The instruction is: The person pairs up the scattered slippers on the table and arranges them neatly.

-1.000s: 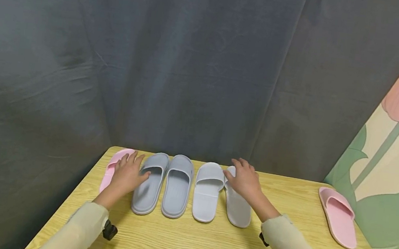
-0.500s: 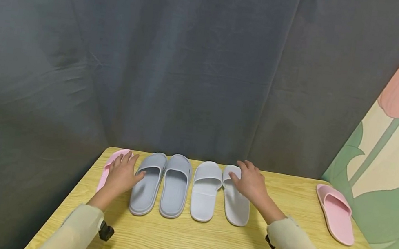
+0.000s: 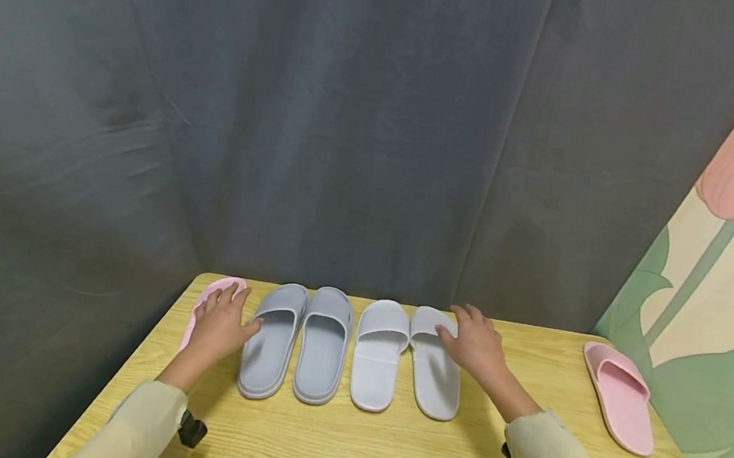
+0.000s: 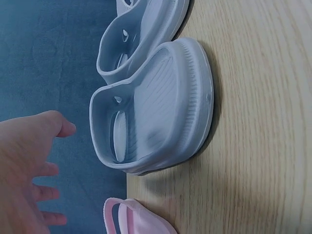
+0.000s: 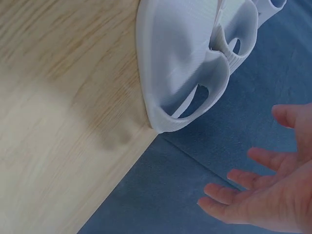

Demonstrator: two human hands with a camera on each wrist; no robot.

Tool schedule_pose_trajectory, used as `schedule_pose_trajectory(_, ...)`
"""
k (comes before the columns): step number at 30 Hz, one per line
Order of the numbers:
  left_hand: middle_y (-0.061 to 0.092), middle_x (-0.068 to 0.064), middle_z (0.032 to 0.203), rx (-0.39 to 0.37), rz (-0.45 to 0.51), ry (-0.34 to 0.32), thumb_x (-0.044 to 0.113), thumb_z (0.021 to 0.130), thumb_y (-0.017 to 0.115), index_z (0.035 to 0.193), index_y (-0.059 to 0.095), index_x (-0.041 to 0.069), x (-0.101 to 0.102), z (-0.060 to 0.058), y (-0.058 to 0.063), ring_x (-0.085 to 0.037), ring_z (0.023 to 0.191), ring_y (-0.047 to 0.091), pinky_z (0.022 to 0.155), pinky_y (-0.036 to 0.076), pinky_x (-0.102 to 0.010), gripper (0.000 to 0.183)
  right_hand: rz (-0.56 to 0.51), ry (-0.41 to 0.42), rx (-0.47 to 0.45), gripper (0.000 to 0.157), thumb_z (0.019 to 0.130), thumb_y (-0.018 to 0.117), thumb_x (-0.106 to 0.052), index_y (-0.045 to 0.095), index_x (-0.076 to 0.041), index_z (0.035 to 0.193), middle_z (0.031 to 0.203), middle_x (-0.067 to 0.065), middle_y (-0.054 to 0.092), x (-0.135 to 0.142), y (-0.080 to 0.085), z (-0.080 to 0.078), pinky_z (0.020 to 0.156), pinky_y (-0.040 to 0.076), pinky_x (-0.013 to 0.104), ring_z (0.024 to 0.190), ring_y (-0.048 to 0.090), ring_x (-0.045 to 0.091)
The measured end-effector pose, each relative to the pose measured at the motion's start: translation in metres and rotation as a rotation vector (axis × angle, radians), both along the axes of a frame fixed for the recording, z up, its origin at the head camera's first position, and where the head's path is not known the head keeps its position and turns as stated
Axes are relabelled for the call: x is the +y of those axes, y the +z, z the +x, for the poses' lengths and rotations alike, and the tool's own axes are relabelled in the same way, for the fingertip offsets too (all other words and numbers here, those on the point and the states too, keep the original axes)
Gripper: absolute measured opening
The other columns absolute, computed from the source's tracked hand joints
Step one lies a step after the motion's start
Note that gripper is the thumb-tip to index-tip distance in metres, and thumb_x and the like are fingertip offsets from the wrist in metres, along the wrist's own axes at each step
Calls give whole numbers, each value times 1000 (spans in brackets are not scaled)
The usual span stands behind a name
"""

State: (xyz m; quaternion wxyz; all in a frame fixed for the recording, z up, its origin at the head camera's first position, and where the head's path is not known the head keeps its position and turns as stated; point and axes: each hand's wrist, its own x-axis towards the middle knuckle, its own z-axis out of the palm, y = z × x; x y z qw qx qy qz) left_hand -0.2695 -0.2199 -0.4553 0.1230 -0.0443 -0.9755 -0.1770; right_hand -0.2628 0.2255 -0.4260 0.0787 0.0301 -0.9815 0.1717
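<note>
My left hand (image 3: 220, 327) hovers with spread fingers over the gap between the left pink slipper (image 3: 190, 330) and the outer grey slipper (image 3: 267, 357). Its fingers hold nothing, and it hides part of the pink slipper. In the left wrist view the grey slipper (image 4: 161, 107) lies apart from the hand. Over the upper right side of the right white slipper (image 3: 436, 384), my right hand (image 3: 478, 344) is spread and holds nothing. The right wrist view has that white slipper (image 5: 175, 63) apart from the fingers. Beside it lies another white slipper (image 3: 375, 373); a second grey slipper (image 3: 320, 360) sits left of that.
Another pink slipper (image 3: 625, 406) lies at the right end of the wooden table (image 3: 328, 447). A dark grey curtain (image 3: 352, 121) hangs behind the table's far edge. On the right stands a panel (image 3: 724, 315) with a tulip pattern.
My right hand has shifted right, uncovering more of the right white slipper's strap. My left hand has drifted slightly left. The slippers keep their places on the table.
</note>
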Motion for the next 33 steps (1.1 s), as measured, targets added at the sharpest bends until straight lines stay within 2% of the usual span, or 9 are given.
schedule_pose_trajectory(5, 35, -31, 155, -4, 2, 9, 38, 90, 67, 147, 46, 1, -4, 0, -2, -56, 141, 27, 107, 23, -76, 72, -7, -15, 5, 60, 99, 60, -37, 50, 2, 144, 150, 35, 39, 6, -4, 1, 98, 37, 73, 131, 41, 60)
schedule_pose_trajectory(11, 30, -31, 157, -48, 13, 32, 39, 92, 66, 150, 43, 1, -9, 0, -3, -55, 143, 23, 107, 22, -75, 73, 4, -25, 9, 60, 99, 60, -37, 51, 2, 143, 149, 35, 40, 16, -7, 2, 95, 40, 72, 130, 42, 60)
schedule_pose_trajectory(19, 29, -32, 157, -64, 29, 56, 39, 93, 65, 149, 42, -2, -14, 2, -4, -56, 142, 22, 107, 23, -75, 73, 3, -34, -21, 62, 100, 58, -38, 49, 3, 145, 149, 35, 38, 30, -8, 5, 94, 40, 72, 130, 40, 61)
schedule_pose_trajectory(33, 29, -34, 156, -31, 94, 63, 36, 94, 65, 149, 42, -2, -24, -3, -10, -57, 140, 25, 104, 25, -76, 70, -10, -62, -56, 64, 101, 55, -40, 44, 5, 146, 150, 38, 33, 61, -12, 13, 92, 40, 74, 128, 37, 65)
